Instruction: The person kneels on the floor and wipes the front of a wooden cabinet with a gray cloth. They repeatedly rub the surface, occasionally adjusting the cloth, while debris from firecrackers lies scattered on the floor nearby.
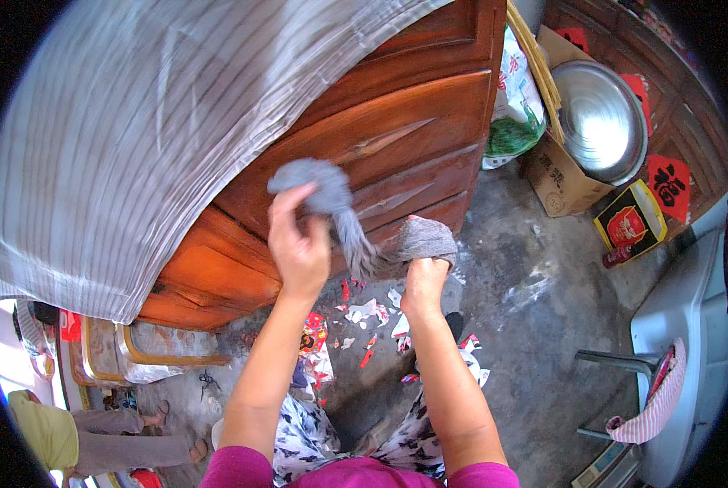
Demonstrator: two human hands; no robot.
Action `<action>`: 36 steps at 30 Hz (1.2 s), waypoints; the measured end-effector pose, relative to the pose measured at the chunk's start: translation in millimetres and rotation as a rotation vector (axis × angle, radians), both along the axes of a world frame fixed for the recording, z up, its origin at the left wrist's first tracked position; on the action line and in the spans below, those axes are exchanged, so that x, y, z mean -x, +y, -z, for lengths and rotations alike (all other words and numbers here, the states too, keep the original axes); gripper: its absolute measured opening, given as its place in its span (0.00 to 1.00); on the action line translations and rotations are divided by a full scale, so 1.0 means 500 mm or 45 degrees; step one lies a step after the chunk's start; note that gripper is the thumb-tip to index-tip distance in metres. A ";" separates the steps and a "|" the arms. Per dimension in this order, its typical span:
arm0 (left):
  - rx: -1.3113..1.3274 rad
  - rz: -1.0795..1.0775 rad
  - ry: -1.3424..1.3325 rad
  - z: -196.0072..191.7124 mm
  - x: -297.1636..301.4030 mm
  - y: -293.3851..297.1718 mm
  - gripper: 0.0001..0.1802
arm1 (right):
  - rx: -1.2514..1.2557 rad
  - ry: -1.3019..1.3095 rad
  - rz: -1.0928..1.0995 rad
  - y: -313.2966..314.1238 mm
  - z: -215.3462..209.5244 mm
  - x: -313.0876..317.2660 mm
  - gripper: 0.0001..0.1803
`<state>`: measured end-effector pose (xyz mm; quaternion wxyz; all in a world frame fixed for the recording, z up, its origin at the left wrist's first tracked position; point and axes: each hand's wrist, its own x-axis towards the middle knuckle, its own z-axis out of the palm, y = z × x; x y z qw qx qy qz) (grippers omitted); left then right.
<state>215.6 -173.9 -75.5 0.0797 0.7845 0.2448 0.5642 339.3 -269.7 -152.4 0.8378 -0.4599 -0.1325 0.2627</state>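
- Wooden panel [461,114]: stands beyond the grip.
- Grey cloth [349,228]: spans both hands, presumably held at each end for control.
- Left hand [299,248]: fingers pinch its bunched end.
- Right hand [426,285]: fingers cloth-covered; closure cannot be told.
- Paper scraps [367,311]: below the grip.

So the big reddish-brown wooden cabinet [429,114] pretty much took over the room, grey striped sheet [177,106] draped over its left side. Floor [514,236] to the cabinet's right was grey, concrete-looking, blotched with whitish patches. Well right of the cabinet stood some brown panelled woodwork [689,110], plus a pale smooth-sided unit [665,321] lower down. Gold-edged furniture [168,359] sat below its left end, bright light beyond.
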 end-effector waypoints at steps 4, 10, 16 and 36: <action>-0.333 0.128 0.323 -0.088 -0.175 0.033 0.22 | 0.008 -0.008 -0.056 0.002 -0.011 0.009 0.10; -1.028 -0.026 0.951 -0.054 -0.282 0.130 0.13 | 0.125 0.160 -0.130 0.008 -0.026 0.023 0.13; -0.967 0.035 0.794 -0.050 -0.188 0.150 0.12 | 0.115 0.269 -0.128 0.012 -0.017 0.017 0.12; -0.814 0.017 0.898 -0.058 -0.250 0.120 0.15 | 0.070 0.333 -0.284 0.033 -0.019 0.071 0.12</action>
